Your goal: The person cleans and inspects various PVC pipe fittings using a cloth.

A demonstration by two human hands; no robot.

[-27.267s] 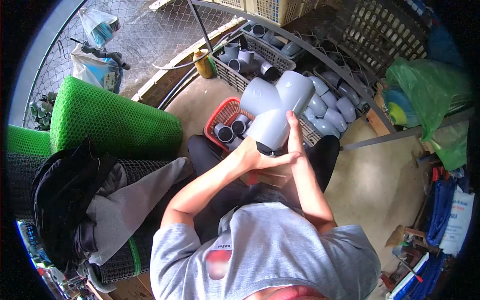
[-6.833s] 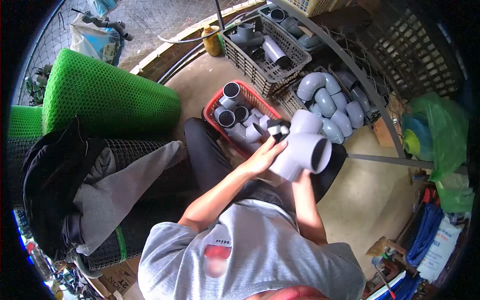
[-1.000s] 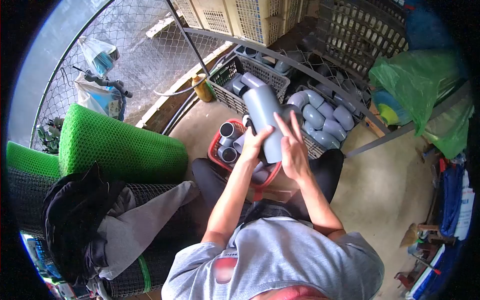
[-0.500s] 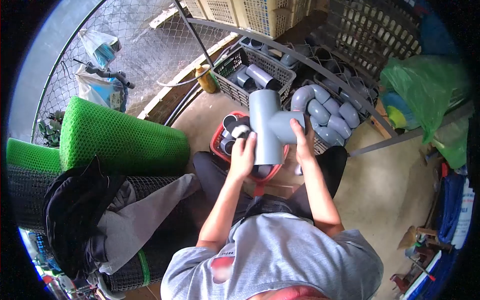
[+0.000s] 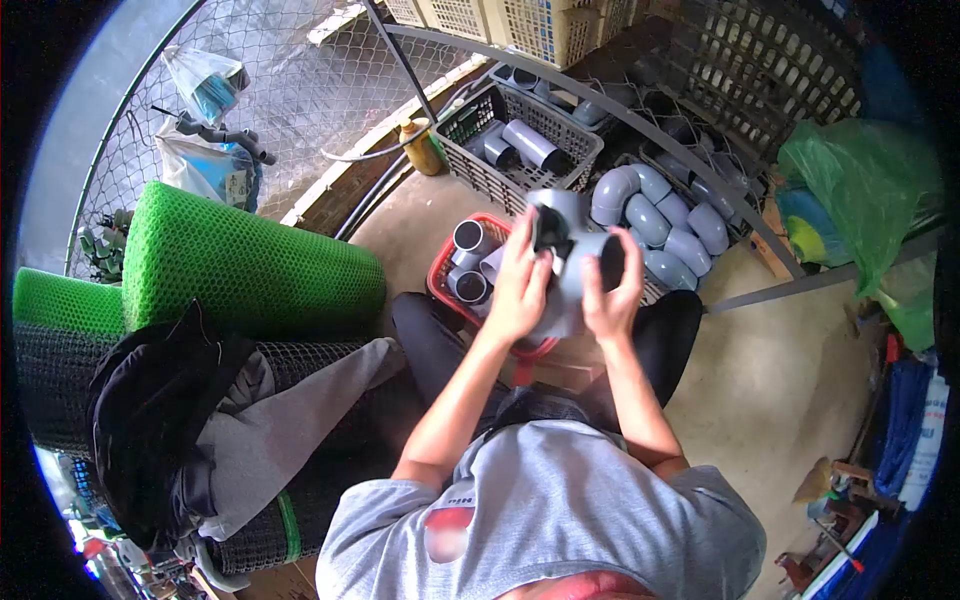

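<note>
A large grey T-shaped pipe fitting is held over my lap, somewhat blurred. My left hand grips its left side, with a small black and white item, perhaps a cloth, between the fingers and the fitting. My right hand is closed round the side branch, whose dark opening faces right. Below and to the left of the fitting, a red basket holds several grey pipe fittings. Part of this basket is hidden behind the fitting and my hands.
A dark crate with grey pipe pieces stands ahead. Right of it lie several grey elbows. A yellow bottle stands left of the crate. Green mesh rolls and a dark jacket lie at left.
The fitting has turned in my hands and its side opening now shows. My left hand and the black and white item have moved right onto it, uncovering more of the red basket.
</note>
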